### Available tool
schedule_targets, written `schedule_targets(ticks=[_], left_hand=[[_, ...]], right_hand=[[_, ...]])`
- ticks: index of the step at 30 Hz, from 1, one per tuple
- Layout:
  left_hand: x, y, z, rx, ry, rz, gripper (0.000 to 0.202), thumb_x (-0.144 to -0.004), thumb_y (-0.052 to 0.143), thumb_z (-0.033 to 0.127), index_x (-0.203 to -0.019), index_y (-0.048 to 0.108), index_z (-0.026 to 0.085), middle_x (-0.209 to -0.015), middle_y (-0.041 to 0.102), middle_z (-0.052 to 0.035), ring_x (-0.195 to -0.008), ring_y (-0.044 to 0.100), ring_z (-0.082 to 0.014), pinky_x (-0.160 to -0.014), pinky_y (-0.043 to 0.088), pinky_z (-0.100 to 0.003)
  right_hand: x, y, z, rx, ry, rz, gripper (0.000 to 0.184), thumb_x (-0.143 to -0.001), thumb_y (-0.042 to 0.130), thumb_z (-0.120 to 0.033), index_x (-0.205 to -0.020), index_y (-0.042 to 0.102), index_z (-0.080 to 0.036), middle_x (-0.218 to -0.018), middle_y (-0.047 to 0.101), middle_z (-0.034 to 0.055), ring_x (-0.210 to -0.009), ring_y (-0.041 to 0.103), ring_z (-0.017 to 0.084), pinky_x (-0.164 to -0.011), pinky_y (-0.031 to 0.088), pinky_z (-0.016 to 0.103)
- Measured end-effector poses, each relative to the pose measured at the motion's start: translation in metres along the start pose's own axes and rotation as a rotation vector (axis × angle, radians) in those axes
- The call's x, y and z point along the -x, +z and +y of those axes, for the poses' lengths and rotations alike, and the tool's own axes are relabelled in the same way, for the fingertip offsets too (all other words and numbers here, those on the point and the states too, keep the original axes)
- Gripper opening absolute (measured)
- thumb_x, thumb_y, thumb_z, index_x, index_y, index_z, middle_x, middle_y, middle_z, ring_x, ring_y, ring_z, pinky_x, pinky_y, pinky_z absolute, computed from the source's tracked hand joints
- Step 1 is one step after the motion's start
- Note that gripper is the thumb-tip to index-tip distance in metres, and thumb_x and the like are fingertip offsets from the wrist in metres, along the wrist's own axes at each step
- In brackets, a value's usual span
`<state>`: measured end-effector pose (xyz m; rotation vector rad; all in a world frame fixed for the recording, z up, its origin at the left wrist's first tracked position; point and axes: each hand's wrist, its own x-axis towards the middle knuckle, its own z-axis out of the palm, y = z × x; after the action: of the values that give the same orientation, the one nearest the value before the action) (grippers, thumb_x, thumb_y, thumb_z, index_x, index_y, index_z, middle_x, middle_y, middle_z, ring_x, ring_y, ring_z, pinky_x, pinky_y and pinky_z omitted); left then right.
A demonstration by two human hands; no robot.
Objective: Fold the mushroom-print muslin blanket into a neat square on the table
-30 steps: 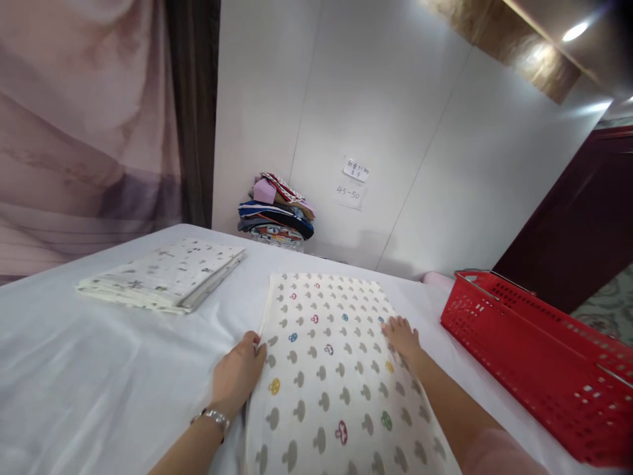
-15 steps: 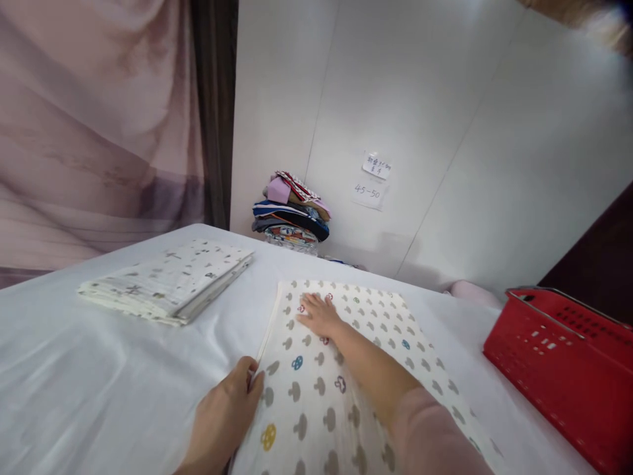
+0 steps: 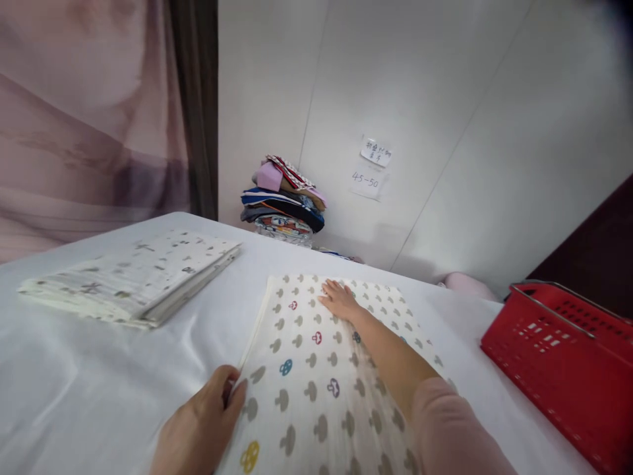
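A white muslin cloth (image 3: 297,369) printed with grey and a few coloured mushrooms lies folded flat before me. At its left edge my left hand (image 3: 208,409) is closed, thumb on top and the edge pinched between thumb and fingers. My right hand (image 3: 339,300) rests palm down near the cloth's far side, fingers stretched out and holding nothing. The right forearm covers part of the print.
A second folded cloth (image 3: 143,270) with small dark motifs lies at the left on the white-covered table (image 3: 93,369). On the right stands a red plastic basket (image 3: 554,369). Stacked folded clothes (image 3: 284,198) sit by the wall, beside paper notes (image 3: 368,181).
My right hand has slid to the right across the cloth, away from its left edge. The left hand keeps its pinch on the edge. The view has shifted slightly.
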<state>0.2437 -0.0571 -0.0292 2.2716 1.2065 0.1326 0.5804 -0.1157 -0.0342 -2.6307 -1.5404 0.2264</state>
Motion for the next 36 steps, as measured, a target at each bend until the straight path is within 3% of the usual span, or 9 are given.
schedule_targets(ticks=[4, 8, 11, 14, 19, 25, 27, 32, 36], left_hand=[[-0.005, 0.001, -0.003, 0.022, -0.021, -0.008, 0.029, -0.078, 0.037, 0.05, -0.089, 0.051, 0.028, -0.082, 0.066, -0.0004, -0.073, 0.062, -0.0203, -0.059, 0.039, -0.026], [-0.008, 0.003, -0.004, 0.035, -0.046, -0.014, 0.029, -0.077, 0.038, 0.051, -0.089, 0.051, 0.028, -0.085, 0.066, -0.0004, -0.076, 0.062, -0.0214, -0.06, 0.04, -0.028], [-0.008, 0.002, -0.003, 0.03, -0.049, -0.016, 0.027, -0.076, 0.04, 0.05, -0.088, 0.051, 0.028, -0.084, 0.066, -0.0006, -0.075, 0.062, -0.0225, -0.06, 0.04, -0.029], [-0.007, 0.001, -0.001, 0.03, -0.032, -0.006, 0.026, -0.076, 0.041, 0.049, -0.088, 0.051, 0.028, -0.085, 0.067, -0.0011, -0.075, 0.062, -0.0233, -0.059, 0.04, -0.029], [-0.005, -0.002, 0.001, -0.01, 0.044, 0.022, 0.028, -0.079, 0.037, 0.048, -0.091, 0.05, 0.027, -0.088, 0.067, -0.0021, -0.077, 0.061, -0.0233, -0.061, 0.039, -0.029], [-0.001, -0.01, 0.007, -0.048, 0.107, 0.015, 0.033, -0.081, 0.032, 0.047, -0.097, 0.049, 0.023, -0.093, 0.066, -0.0061, -0.083, 0.061, -0.0263, -0.065, 0.04, -0.032], [0.0, -0.011, 0.008, -0.054, 0.126, 0.013, 0.035, -0.081, 0.033, 0.046, -0.099, 0.05, 0.022, -0.095, 0.065, -0.0075, -0.085, 0.06, -0.0273, -0.066, 0.041, -0.033], [0.0, -0.012, 0.011, -0.058, 0.136, 0.023, 0.038, -0.081, 0.032, 0.048, -0.101, 0.05, 0.023, -0.101, 0.064, -0.0088, -0.088, 0.06, -0.0284, -0.068, 0.042, -0.035], [0.005, -0.015, 0.013, -0.058, 0.132, 0.035, 0.041, -0.081, 0.033, 0.049, -0.105, 0.05, 0.021, -0.103, 0.063, -0.0097, -0.091, 0.059, -0.029, -0.071, 0.042, -0.035]], right_hand=[[0.03, -0.01, 0.063, 0.015, 0.309, -0.015, 0.057, -0.088, 0.02, -0.055, -0.139, 0.023, -0.031, -0.149, 0.012, -0.0024, -0.135, 0.005, 0.017, -0.106, 0.003, 0.039], [0.075, -0.023, 0.136, 0.036, 0.623, 0.029, 0.056, -0.089, 0.016, -0.048, -0.139, 0.025, -0.024, -0.147, 0.018, 0.0086, -0.133, 0.014, 0.026, -0.101, 0.014, 0.054], [0.114, -0.025, 0.161, 0.06, 0.77, 0.059, 0.058, -0.089, 0.015, -0.048, -0.137, 0.029, -0.019, -0.142, 0.026, 0.0156, -0.13, 0.021, 0.031, -0.095, 0.021, 0.059], [0.145, -0.014, 0.149, 0.099, 0.752, 0.099, 0.054, -0.09, 0.017, -0.045, -0.138, 0.026, -0.021, -0.147, 0.016, 0.0094, -0.134, 0.011, 0.025, -0.102, 0.014, 0.053], [0.196, 0.014, 0.111, 0.033, 0.364, 0.038, 0.056, -0.089, 0.022, -0.051, -0.139, 0.026, -0.026, -0.148, 0.015, 0.0012, -0.136, 0.008, 0.018, -0.108, 0.007, 0.04], [0.271, -0.002, 0.121, 0.033, 0.83, 0.039, 0.057, -0.09, 0.02, -0.046, -0.139, 0.026, -0.017, -0.147, 0.016, 0.0103, -0.135, 0.011, 0.025, -0.104, 0.013, 0.051], [0.292, -0.003, 0.109, 0.094, 0.77, 0.09, 0.056, -0.091, 0.023, -0.043, -0.139, 0.025, -0.016, -0.148, 0.013, 0.0108, -0.136, 0.007, 0.024, -0.105, 0.009, 0.049], [0.341, 0.019, 0.066, 0.044, 0.351, 0.07, 0.053, -0.09, 0.027, -0.045, -0.14, 0.024, -0.026, -0.148, 0.016, 0.0019, -0.136, 0.007, 0.018, -0.108, 0.006, 0.04], [0.383, 0.024, 0.077, -0.058, 0.682, 0.097, 0.054, -0.089, 0.027, -0.047, -0.137, 0.03, -0.023, -0.146, 0.021, 0.0049, -0.135, 0.014, 0.021, -0.107, 0.009, 0.047]])
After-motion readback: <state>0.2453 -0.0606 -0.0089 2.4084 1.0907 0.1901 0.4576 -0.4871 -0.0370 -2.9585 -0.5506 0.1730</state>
